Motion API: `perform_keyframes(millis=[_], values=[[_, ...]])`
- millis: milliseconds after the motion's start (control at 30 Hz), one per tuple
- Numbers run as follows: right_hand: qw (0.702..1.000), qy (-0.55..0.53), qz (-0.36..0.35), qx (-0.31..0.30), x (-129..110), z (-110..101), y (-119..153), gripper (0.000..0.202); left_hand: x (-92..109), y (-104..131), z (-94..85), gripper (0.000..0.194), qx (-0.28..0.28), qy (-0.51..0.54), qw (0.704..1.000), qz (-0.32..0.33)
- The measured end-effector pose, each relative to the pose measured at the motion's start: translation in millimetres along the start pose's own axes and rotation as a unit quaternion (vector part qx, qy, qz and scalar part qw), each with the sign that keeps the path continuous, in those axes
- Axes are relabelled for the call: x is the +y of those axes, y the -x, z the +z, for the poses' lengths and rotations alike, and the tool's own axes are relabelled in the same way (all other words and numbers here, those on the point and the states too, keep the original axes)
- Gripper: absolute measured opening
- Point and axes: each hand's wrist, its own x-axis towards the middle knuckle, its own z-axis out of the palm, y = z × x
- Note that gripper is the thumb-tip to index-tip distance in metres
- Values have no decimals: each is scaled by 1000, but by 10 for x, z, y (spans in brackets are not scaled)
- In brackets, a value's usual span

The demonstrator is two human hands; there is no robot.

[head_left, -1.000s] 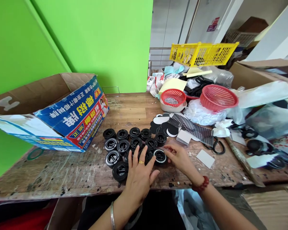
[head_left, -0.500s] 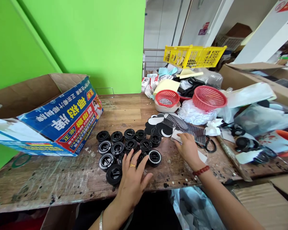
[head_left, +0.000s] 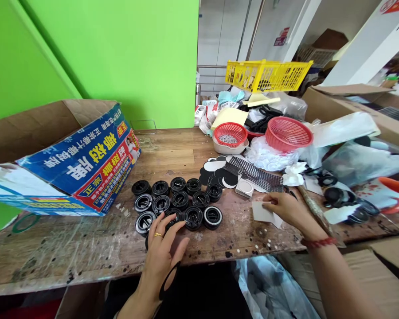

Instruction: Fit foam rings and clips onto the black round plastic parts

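Several round black lids [head_left: 193, 217] with raised middle bars stand in rows on the wooden table. Over the near-left lids lies my left hand [head_left: 162, 248], fingers spread, partly hiding some; whether it touches them I cannot tell. A thin black curved edge [head_left: 169, 279] shows by its thumb base, too unclear to name. My right hand [head_left: 287, 212] pinches the edge of a white paper piece [head_left: 262, 212] low over the table. Another white scrap [head_left: 277, 220] shows beside it. Behind, a small stack of square white cards [head_left: 244, 188] with a round outline lies near black and white cut-outs [head_left: 216, 172].
A blue printed cardboard box [head_left: 96, 155] stands at left. Red baskets [head_left: 288, 133], a yellow crate [head_left: 269, 76] and plastic bags crowd the back right. A wooden stick [head_left: 312, 210], scissors and an orange-rimmed mug [head_left: 379, 195] lie or stand at right.
My right hand has moved right and nearer, off the square card stack, and now pinches the white paper. My left hand has shifted left and towards me.
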Motion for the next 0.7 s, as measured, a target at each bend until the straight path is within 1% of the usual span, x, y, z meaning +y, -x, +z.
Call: perform_keyframes(millis=[67,100,133,167,233,333,433,533,567,633,667,700], values=[[994,79,7,78,6,-2,-67,13,-3,-9,-1,27,1,-13,1000,18],[988,103,-6,119,-31,37,-115,13,2,-17,2,27,-1,-22,999,27],[983,110,-25,145,-89,98,-168,11,8,-26,5,27,-4,-34,999,35],[981,106,-42,154,-161,174,-223,9,13,-35,8,28,-7,-49,998,41],[983,93,-61,147,-310,337,-328,3,11,-51,13,30,-14,-81,995,60],[984,85,-71,137,-445,496,-431,9,-18,-66,14,32,-28,-119,988,91],[985,76,-81,134,-459,474,-452,16,-27,-70,-2,31,-46,-129,988,75],[983,66,-89,147,-514,333,-393,15,19,-76,-27,29,-51,-126,990,44],[982,45,-89,160,-577,286,-353,11,39,-80,-36,28,-51,-124,990,36],[978,-54,-99,174,-786,229,-244,4,73,-85,-51,27,-47,-117,992,25],[972,-128,-108,166,-926,228,-181,8,82,-86,-56,27,-45,-114,992,22],[962,-204,-120,138,-1081,248,-119,12,87,-84,-60,27,-43,-113,993,18]])
